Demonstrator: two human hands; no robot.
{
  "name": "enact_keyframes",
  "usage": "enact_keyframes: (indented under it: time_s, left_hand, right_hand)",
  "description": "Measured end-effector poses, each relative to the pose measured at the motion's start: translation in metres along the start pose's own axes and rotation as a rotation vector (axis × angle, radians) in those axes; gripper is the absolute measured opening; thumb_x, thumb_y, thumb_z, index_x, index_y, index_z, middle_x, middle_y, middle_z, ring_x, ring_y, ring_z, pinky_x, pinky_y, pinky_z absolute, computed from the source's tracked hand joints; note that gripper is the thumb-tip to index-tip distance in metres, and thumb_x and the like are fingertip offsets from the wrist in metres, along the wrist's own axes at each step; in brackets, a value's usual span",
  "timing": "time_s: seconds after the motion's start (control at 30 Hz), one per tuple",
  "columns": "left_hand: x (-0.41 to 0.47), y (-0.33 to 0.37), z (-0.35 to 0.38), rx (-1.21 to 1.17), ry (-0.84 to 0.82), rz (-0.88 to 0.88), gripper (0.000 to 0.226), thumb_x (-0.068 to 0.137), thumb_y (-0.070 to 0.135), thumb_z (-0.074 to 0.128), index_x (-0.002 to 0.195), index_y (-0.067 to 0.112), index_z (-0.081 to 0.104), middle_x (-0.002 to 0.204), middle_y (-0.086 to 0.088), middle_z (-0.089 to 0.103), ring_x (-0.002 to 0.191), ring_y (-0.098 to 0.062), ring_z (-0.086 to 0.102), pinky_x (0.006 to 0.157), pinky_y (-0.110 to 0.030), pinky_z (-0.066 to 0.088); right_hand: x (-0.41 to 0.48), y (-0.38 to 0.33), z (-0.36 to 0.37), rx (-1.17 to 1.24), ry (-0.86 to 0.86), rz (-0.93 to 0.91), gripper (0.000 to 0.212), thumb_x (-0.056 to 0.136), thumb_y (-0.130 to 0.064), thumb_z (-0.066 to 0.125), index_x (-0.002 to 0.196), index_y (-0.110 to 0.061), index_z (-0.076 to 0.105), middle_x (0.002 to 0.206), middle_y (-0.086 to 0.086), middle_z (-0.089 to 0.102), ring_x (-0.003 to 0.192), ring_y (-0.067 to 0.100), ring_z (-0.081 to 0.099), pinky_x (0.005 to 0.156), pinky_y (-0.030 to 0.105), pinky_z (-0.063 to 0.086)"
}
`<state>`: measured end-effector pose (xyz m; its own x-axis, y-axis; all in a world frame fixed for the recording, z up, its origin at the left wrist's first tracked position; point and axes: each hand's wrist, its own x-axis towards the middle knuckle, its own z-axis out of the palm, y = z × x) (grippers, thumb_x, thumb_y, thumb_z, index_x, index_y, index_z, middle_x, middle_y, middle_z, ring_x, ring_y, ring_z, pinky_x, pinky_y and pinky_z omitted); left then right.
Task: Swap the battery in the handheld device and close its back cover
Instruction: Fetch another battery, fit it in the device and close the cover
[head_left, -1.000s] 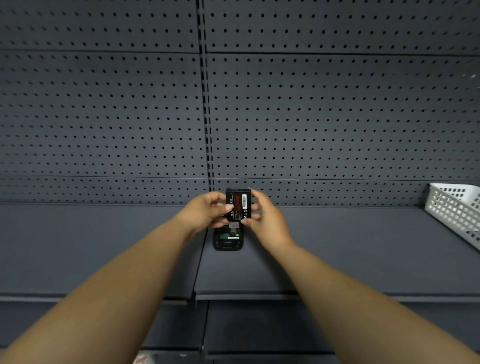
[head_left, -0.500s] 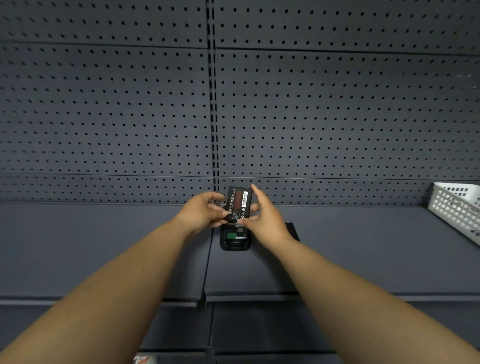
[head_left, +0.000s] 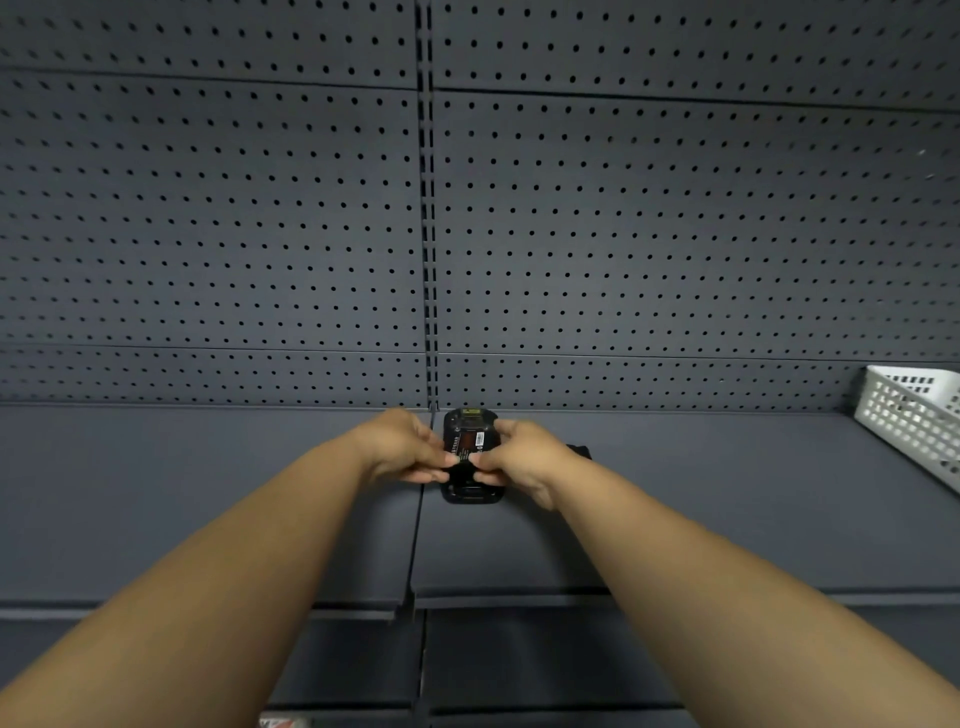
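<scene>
A black handheld device lies face down on the grey shelf, its back open. The black battery with a red label lies flat in the device's back bay. My left hand holds the device's left side, thumb pressing the battery's lower end. My right hand grips the right side, its thumb also on the battery. A black piece, perhaps the back cover, lies on the shelf just behind my right hand, mostly hidden.
A white perforated basket stands on the shelf at the far right. A grey pegboard wall rises behind the shelf. A seam between two shelf panels runs just left of the device.
The battery, held tilted above the device before, has come down flat into the back bay. Both hands have lowered onto the device with it.
</scene>
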<state>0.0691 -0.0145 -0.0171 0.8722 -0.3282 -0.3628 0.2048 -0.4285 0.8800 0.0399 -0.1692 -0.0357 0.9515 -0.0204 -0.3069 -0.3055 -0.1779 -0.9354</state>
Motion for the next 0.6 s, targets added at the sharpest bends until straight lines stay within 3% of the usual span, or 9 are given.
enact_keyframes:
  time_s: [0.13,0.23,0.33,0.4,0.47,0.53,0.6]
  left_hand:
    - [-0.0003,0.0005,-0.0001,-0.005,-0.025,-0.039,0.011,0.084,-0.004,0.063,0.081,0.006,0.059,0.064,-0.008,0.067,0.040,-0.003,0.064,0.041,-0.009,0.051]
    - [0.0019,0.0000,0.0002,-0.004,-0.025,-0.047,0.010,0.085,-0.003,0.063,0.079,0.004,0.060,0.044,-0.001,0.066,0.040,-0.003,0.064,0.041,-0.009,0.050]
    - [0.0035,0.0012,0.0009,-0.003,-0.020,-0.036,0.008,0.085,-0.003,0.064,0.079,0.002,0.062,0.048,-0.002,0.067,0.041,-0.003,0.064,0.043,-0.009,0.051]
    - [0.0043,0.0028,0.0023,0.007,-0.011,-0.021,0.007,0.085,-0.003,0.064,0.079,0.002,0.062,0.061,-0.008,0.067,0.041,-0.003,0.064,0.044,-0.008,0.051]
    - [0.0051,0.0041,0.0045,0.018,-0.003,-0.009,0.009,0.085,-0.004,0.063,0.079,0.001,0.060,0.071,-0.011,0.063,0.040,-0.003,0.064,0.044,-0.008,0.052]
    - [0.0065,0.0044,0.0057,0.023,0.008,0.000,0.009,0.085,-0.005,0.062,0.079,0.001,0.059,0.072,-0.011,0.062,0.039,-0.003,0.064,0.044,-0.009,0.052]
    - [0.0088,0.0034,0.0059,0.033,0.014,0.005,0.009,0.085,-0.006,0.062,0.081,0.000,0.058,0.072,-0.012,0.061,0.038,-0.003,0.063,0.044,-0.009,0.052]
  right_hand:
    - [0.0042,0.0012,0.0030,0.015,-0.005,0.050,0.049,0.086,0.004,0.061,0.133,0.004,0.046,0.132,0.021,0.054,0.073,0.013,0.060,0.048,0.011,0.054]
    - [0.0041,0.0020,-0.0002,0.000,-0.007,0.054,0.034,0.089,0.001,0.059,0.121,0.007,0.054,0.104,0.015,0.062,0.068,0.011,0.058,0.045,0.008,0.052]
    - [0.0006,0.0017,-0.0021,-0.113,-0.006,0.026,0.028,0.094,-0.005,0.054,0.119,0.007,0.057,0.080,0.005,0.057,0.053,0.005,0.056,0.043,0.006,0.048]
    - [0.0001,0.0014,-0.0038,-0.230,0.030,-0.006,0.030,0.096,-0.011,0.052,0.120,0.005,0.058,0.091,0.008,0.059,0.061,0.008,0.055,0.053,0.010,0.049]
    - [-0.0009,0.0016,-0.0044,-0.371,0.062,-0.050,0.034,0.096,-0.018,0.051,0.123,0.001,0.058,0.101,0.012,0.060,0.079,0.015,0.057,0.072,0.022,0.052]
    - [-0.0002,0.0023,-0.0048,-0.541,0.098,-0.101,0.037,0.096,-0.025,0.051,0.125,-0.005,0.059,0.112,0.014,0.066,0.090,0.019,0.055,0.087,0.033,0.049]
    - [-0.0020,0.0015,-0.0043,-0.629,0.130,-0.136,0.038,0.095,-0.029,0.052,0.127,-0.009,0.060,0.122,0.014,0.065,0.098,0.020,0.058,0.092,0.033,0.045]
